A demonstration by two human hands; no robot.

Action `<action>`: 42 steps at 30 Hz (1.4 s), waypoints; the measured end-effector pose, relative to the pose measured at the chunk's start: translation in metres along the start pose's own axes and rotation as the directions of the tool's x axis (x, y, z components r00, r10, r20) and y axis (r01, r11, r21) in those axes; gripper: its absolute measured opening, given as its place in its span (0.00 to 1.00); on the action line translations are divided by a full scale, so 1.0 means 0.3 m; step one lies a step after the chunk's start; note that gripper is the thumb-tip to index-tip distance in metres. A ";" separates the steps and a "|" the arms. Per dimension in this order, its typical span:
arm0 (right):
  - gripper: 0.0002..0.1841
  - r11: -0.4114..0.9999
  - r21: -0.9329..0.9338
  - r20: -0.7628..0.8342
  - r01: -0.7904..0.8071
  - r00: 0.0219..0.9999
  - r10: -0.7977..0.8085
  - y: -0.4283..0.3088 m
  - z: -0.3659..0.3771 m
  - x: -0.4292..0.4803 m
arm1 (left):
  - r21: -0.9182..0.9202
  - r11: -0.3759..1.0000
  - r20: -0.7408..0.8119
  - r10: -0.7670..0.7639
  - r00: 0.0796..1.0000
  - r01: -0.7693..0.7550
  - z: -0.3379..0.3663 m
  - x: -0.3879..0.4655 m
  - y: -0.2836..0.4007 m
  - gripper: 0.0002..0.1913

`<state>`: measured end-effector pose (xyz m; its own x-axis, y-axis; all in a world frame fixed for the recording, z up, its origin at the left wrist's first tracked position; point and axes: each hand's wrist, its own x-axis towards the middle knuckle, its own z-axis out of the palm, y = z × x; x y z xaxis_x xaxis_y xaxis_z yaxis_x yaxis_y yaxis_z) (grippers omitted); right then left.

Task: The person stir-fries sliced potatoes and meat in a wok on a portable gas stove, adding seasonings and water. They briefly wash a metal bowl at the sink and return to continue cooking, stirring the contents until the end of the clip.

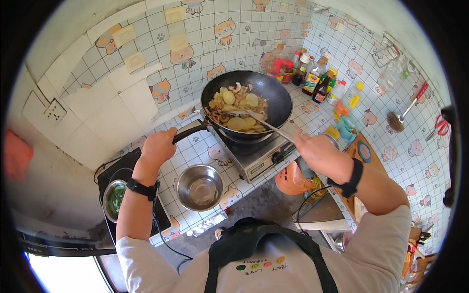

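My left hand [160,145] is closed around the black handle of a dark wok [280,97], which sits on a single gas stove [253,161]. In my right hand [311,150] is the handle of a metal spatula [273,128]; its blade lies among the food in the wok. That food [238,110], pale round slices mixed with browned pieces that look like meat, covers the wok's left and lower part. A steel bowl [199,170] stands on the tiled counter below my left hand, with what looks like a little clear liquid at its bottom.
Several sauce and seasoning bottles [315,78] crowd the back right corner. On a black cooktop [110,164] at left stands a steel bowl of greens [118,197]. A ladle [397,119] and red-handled scissors [441,126] hang on the right wall. A wooden board [375,161] lies at right.
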<state>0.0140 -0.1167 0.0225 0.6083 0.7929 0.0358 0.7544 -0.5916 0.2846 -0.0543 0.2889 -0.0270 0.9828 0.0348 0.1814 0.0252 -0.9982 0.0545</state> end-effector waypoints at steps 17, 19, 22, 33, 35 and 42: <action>0.25 0.972 -0.193 0.108 -0.131 0.982 0.154 -0.013 -0.040 -0.051 | 0.013 1.000 0.043 -0.002 0.999 0.002 0.005 0.005 -0.004 0.13; 0.24 0.973 -0.166 0.134 -0.162 0.974 0.184 0.045 -0.083 -0.057 | 0.021 1.000 0.031 0.005 1.000 -0.005 0.003 0.004 -0.004 0.13; 0.22 0.983 -0.083 0.134 -0.162 0.976 0.172 0.079 -0.120 -0.029 | 0.014 1.000 0.028 0.005 1.000 -0.006 -0.001 0.001 -0.001 0.12; 0.20 0.978 -0.013 0.066 -0.209 0.976 0.210 0.047 -0.017 0.073 | 0.002 1.000 -0.005 0.020 1.000 -0.020 -0.001 -0.009 0.011 0.12; 0.17 0.971 0.086 0.082 -0.222 0.973 0.215 0.085 0.004 0.109 | 0.013 1.000 -0.016 0.004 1.000 -0.004 0.002 -0.015 0.015 0.12; 0.09 0.988 0.038 0.008 -0.148 0.989 0.148 0.010 0.011 0.150 | 0.004 1.000 -0.031 0.025 0.999 -0.025 -0.001 -0.015 0.017 0.12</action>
<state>0.0445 -0.0833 0.0218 0.7150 0.6956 0.0696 0.6649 -0.7074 0.2396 -0.0586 0.2838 -0.0273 0.9770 0.0116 0.2128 0.0019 -0.9990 0.0458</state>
